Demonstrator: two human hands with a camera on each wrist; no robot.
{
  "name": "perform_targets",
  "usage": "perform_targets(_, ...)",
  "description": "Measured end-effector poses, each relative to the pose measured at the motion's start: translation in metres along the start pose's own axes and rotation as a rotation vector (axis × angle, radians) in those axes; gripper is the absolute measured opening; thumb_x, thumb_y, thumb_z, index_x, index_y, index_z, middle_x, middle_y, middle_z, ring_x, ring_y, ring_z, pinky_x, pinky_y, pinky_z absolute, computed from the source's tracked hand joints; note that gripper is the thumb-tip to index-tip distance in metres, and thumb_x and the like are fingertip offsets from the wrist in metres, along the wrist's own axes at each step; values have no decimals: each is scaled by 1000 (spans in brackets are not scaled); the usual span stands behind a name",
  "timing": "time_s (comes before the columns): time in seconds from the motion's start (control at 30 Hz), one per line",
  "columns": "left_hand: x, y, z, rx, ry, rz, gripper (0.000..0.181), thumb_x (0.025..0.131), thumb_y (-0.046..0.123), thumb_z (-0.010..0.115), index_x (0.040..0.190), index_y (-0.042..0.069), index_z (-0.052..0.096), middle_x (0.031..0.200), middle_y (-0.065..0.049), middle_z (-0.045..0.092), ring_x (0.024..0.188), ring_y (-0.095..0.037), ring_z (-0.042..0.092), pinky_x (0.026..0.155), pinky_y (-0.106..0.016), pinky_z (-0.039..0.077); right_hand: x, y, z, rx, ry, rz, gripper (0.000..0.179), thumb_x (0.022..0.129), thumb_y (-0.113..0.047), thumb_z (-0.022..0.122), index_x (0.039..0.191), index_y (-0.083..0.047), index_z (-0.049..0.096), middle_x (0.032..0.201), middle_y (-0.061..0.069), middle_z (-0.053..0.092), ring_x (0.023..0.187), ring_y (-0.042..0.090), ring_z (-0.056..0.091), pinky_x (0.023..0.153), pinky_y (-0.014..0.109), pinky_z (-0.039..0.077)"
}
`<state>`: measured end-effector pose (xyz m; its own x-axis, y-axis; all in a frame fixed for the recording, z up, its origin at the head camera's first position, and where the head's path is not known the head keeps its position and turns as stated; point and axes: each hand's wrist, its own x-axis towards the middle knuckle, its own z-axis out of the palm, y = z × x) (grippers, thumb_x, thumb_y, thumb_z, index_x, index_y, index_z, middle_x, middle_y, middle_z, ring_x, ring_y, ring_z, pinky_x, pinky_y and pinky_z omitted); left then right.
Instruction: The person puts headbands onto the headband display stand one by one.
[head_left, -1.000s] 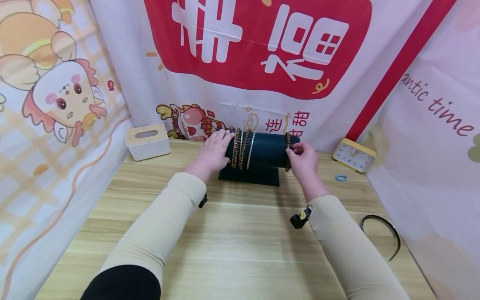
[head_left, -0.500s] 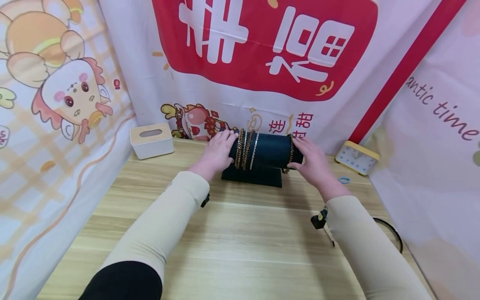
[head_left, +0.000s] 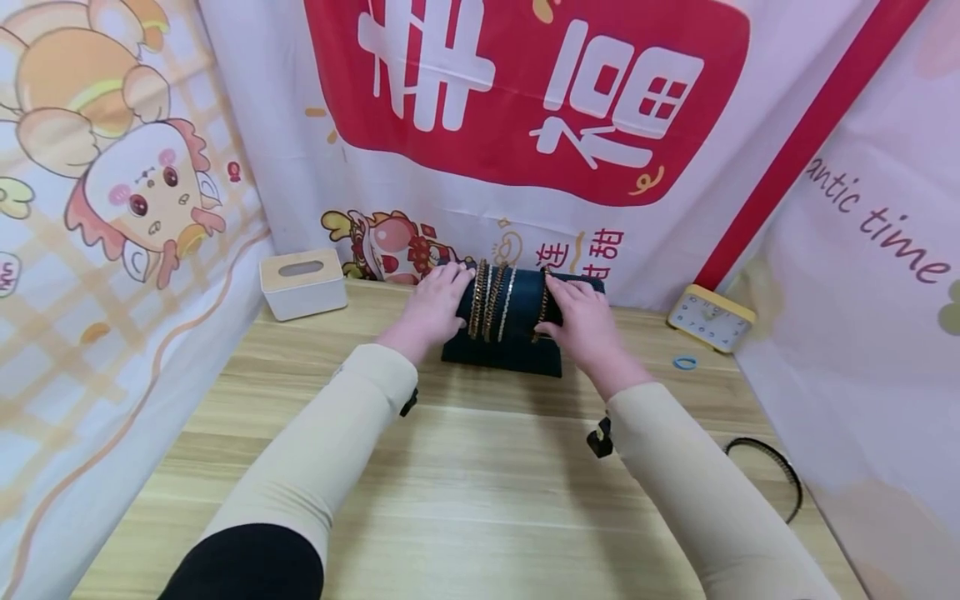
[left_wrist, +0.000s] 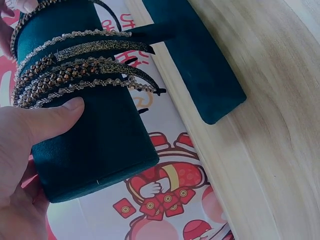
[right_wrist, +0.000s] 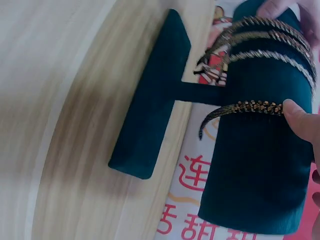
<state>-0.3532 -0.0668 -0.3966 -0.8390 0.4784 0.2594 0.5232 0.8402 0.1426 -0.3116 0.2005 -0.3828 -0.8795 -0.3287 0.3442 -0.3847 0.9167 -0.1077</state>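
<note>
A dark green velvet headband stand point(head_left: 502, 354) stands at the back of the table, its thick roll held up on a flat base. My left hand point(head_left: 430, 308) grips the roll's left end, with the thumb point(left_wrist: 62, 117) on the near face, just beside several beaded headbands point(left_wrist: 65, 72). Among these, a silvery headband point(right_wrist: 272, 56) lies nearest the bare middle. Further right, my right hand point(head_left: 588, 329) holds a bronze-beaded headband point(right_wrist: 255, 107) around the roll, thumb on its beads. The fingers behind the roll are largely hidden.
A tissue box point(head_left: 303, 287) stands at the back left. At the back right are a yellow clock point(head_left: 711, 318) and a small blue loop point(head_left: 685, 362). Another dark headband point(head_left: 780, 458) lies near the table's right edge. Printed cloth point(head_left: 435, 183) hangs close behind the stand.
My right hand spread its fingers from a fingertip pinch, then slid the bronze-beaded headband left along the roll, away from its right end. My left hand has stayed on the stand.
</note>
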Motion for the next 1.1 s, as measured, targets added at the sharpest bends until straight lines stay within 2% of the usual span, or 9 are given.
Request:
perform_targets(0.1, 0, 1, 1, 6, 0, -7, 86, 82, 25, 82, 152, 10, 34, 149, -14, 35, 136, -32, 33, 113, -46, 29, 2, -8, 3, -7, -17, 1, 83, 85, -38, 78, 153, -12, 38, 148, 10, 46, 128, 34, 42, 105, 53, 35)
perform_targets(0.27, 0, 2, 1, 7, 0, -13, 86, 81, 24, 83, 151, 9, 35, 149, -14, 36, 136, -32, 34, 113, -46, 29, 3, -16, 7, -21, -22, 8, 83, 86, -39, 77, 155, -17, 35, 150, 11, 43, 127, 34, 41, 105, 53, 35)
perform_targets(0.37, -1, 3, 1, 5, -2, -15, 85, 82, 24, 83, 151, 9, 35, 149, -14, 36, 136, -32, 34, 114, -45, 28, 2, -16, 7, 12, -12, 9, 84, 85, -37, 78, 155, -20, 35, 147, 13, 44, 127, 35, 41, 105, 53, 34)
perform_targets(0.47, -2, 3, 1, 1, -4, -16, 86, 82, 24, 82, 152, 10, 34, 149, -14, 36, 136, -32, 34, 114, -45, 28, -2, -14, 2, 90, 33, 21, 83, 84, -35, 80, 153, -18, 38, 140, 15, 48, 123, 35, 44, 106, 52, 35)
perform_targets(0.6, -1, 2, 1, 1, 10, -15, 86, 82, 23, 83, 152, 10, 35, 149, -14, 35, 135, -33, 34, 113, -46, 29, -12, -4, -10, 203, 160, 39, 75, 82, -28, 83, 146, -10, 47, 122, 18, 54, 113, 36, 50, 100, 51, 40)
perform_targets(0.7, -1, 3, 2, -2, 21, -9, 85, 82, 22, 83, 151, 9, 35, 149, -16, 35, 135, -36, 34, 113, -47, 29, -25, 13, -15, 275, 252, 72, 66, 82, -21, 83, 138, -2, 53, 116, 21, 55, 108, 38, 52, 94, 52, 43)
perform_targets(0.77, -1, 4, 2, -3, 22, -4, 84, 82, 20, 82, 151, 8, 35, 150, -18, 34, 136, -38, 33, 114, -47, 27, -35, 27, -19, 309, 274, 136, 63, 83, -21, 82, 136, -2, 54, 118, 21, 54, 107, 37, 52, 92, 51, 45)
perform_targets(0.97, -3, 9, -2, 10, 9, 1, 82, 84, 18, 80, 151, 6, 35, 147, -21, 34, 134, -38, 33, 113, -48, 29, -70, 76, -25, 339, 218, 384, 57, 93, -30, 71, 141, -9, 50, 131, 17, 45, 112, 35, 53, 89, 51, 50)
perform_targets(1.1, -2, 12, -3, 20, 11, 12, 80, 84, 18, 80, 150, 6, 37, 142, -20, 35, 130, -37, 36, 110, -48, 34, -101, 115, -16, 341, 180, 456, 52, 96, -22, 67, 139, -1, 48, 132, 25, 43, 108, 41, 54, 87, 55, 49)
